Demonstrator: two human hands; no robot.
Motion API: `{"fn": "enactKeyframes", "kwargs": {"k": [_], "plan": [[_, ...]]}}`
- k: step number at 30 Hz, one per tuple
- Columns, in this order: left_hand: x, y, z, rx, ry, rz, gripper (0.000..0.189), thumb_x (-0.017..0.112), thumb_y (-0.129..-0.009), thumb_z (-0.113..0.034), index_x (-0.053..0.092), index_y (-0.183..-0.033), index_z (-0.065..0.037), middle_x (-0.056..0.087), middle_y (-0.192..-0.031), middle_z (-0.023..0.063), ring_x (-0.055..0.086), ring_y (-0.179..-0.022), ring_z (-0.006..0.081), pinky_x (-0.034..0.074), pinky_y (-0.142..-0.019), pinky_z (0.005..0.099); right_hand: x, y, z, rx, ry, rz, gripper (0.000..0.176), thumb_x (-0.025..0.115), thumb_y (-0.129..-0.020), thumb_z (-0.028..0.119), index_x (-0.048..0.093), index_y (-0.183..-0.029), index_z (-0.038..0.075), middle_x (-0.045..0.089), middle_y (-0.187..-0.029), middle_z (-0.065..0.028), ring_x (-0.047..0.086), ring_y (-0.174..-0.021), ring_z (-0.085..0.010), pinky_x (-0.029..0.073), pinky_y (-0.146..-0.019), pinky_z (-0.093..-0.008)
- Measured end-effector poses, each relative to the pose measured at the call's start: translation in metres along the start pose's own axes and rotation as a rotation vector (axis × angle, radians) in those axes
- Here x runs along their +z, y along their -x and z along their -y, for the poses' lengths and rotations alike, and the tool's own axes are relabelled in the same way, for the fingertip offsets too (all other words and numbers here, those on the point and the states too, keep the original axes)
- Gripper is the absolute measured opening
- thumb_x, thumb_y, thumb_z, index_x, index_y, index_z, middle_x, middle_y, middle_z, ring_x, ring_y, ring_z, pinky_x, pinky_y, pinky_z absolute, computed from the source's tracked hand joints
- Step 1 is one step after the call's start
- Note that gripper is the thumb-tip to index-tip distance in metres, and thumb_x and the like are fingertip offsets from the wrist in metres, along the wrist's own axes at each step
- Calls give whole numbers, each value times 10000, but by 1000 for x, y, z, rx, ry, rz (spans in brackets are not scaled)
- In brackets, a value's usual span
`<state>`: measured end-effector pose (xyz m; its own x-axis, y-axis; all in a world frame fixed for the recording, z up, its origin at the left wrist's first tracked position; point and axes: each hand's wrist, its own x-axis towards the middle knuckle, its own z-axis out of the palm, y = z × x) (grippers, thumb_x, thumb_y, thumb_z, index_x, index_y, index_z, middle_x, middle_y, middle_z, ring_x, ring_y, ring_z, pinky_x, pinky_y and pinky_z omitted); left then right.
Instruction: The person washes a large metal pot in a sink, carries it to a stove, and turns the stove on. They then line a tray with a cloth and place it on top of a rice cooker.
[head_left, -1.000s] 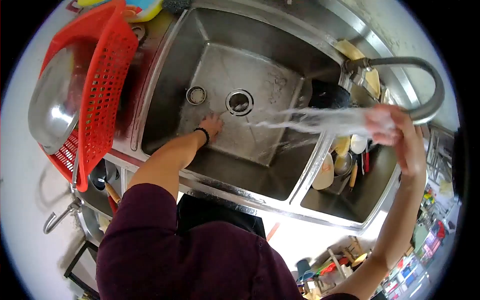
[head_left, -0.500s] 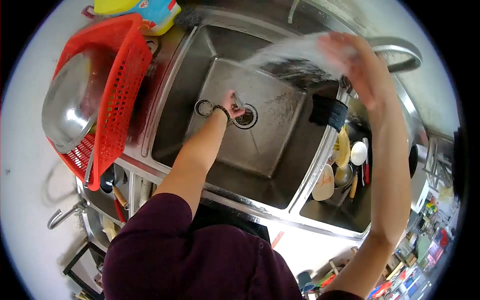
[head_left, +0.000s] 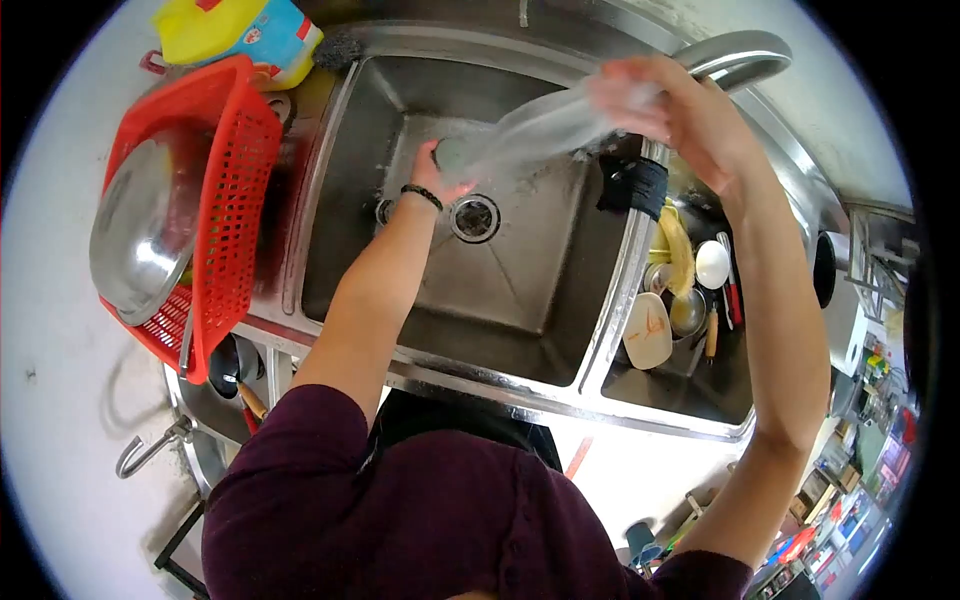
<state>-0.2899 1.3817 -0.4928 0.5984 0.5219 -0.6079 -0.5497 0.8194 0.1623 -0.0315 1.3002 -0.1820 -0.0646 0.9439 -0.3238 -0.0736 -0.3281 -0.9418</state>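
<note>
In the large sink basin (head_left: 500,290), my left hand (head_left: 432,180) grips a round grey-green object (head_left: 452,155) at its edge, above and left of the drain (head_left: 475,218). A dark bracelet circles that wrist. My right hand (head_left: 665,105) is raised by the curved faucet (head_left: 740,55), with blurred fingers at the start of a spray of water (head_left: 540,130). The water runs toward my left hand. Whether the right fingers hold anything is hidden by blur. A small ring (head_left: 383,212) lies partly behind my left forearm.
A red basket (head_left: 235,190) with a metal bowl (head_left: 150,230) stands left, below a yellow and blue container (head_left: 240,40). A black cloth (head_left: 635,185) hangs over the divider. The right basin holds a white board (head_left: 648,332), a white bowl (head_left: 712,265) and utensils.
My left hand has moved up and left, away from the drain, and the round object now shows in it. My right hand has shifted slightly left, and the spray now falls toward the left hand.
</note>
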Motion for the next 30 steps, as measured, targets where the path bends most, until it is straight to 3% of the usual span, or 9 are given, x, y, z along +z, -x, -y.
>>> {"fn": "enactKeyframes", "kwargs": {"k": [2,5,7,11,13,16,22,25,30], "plan": [[-2,3,8,-41,-43,-19,542,387,-770,-453,415,-1173,-91,415,-1199,134,397,-1055,367,405,-807,414,-1,8,-1,12,17,25,368,456,-845,267,504,-1072,-19,563,-1037,-112,551,-970,-187,412,-890,-293],[-2,27,29,-182,-25,-74,540,444,-756,-470,423,-1160,-112,425,-1187,117,420,-1039,324,423,-798,419,0,31,-3,7,42,-112,345,525,-792,236,550,-981,-51,610,-875,-115,605,-795,-157,481,-731,-251],[0,48,48,-144,-192,-284,523,506,-734,-483,459,-1097,-110,477,-1090,101,453,-995,266,427,-809,435,-12,47,0,65,87,-19,347,544,-780,246,556,-975,-41,611,-865,-107,611,-779,-159,487,-707,-252],[-66,60,51,-297,-478,-364,504,544,-714,-503,487,-1025,-111,509,-985,86,490,-932,237,457,-773,438,-31,66,3,151,176,-19,317,540,-783,231,563,-971,-24,613,-861,-103,620,-739,-166,503,-661,-245],[-85,74,48,-347,-879,-621,497,546,-704,-519,503,-966,-98,527,-904,85,530,-845,250,493,-684,420,-37,70,4,153,200,-8,320,535,-787,238,563,-970,-22,614,-861,-103,620,-742,-168,503,-663,-245],[-109,87,29,-380,-782,-622,584,544,-646,-580,500,-981,-104,524,-917,107,553,-689,229,512,-532,357,-34,68,6,188,218,53,334,517,-798,264,564,-975,-16,615,-866,-101,619,-753,-171,500,-668,-240],[-97,131,-11,-388,-1067,-673,604,523,-687,-555,500,-1066,-86,517,-1014,137,554,-796,267,514,-545,365,-29,64,6,209,151,116,384,462,-825,283,530,-1064,-9,609,-937,-103,599,-836,-149,475,-729,-220],[-114,137,-28,-350,-1121,-788,583,440,-696,-583,554,-976,-85,574,-839,150,586,-601,247,485,-474,362,-22,61,4,188,75,92,408,438,-836,273,485,-1116,-20,590,-999,-123,584,-891,-155,450,-799,-229],[-124,138,-33,-382,-1227,-783,596,445,-695,-584,550,-990,-76,568,-801,149,564,-537,238,459,-449,355,-14,52,2,139,9,139,438,427,-839,259,433,-1157,-41,557,-1068,-146,561,-952,-176,415,-870,-245]]}}
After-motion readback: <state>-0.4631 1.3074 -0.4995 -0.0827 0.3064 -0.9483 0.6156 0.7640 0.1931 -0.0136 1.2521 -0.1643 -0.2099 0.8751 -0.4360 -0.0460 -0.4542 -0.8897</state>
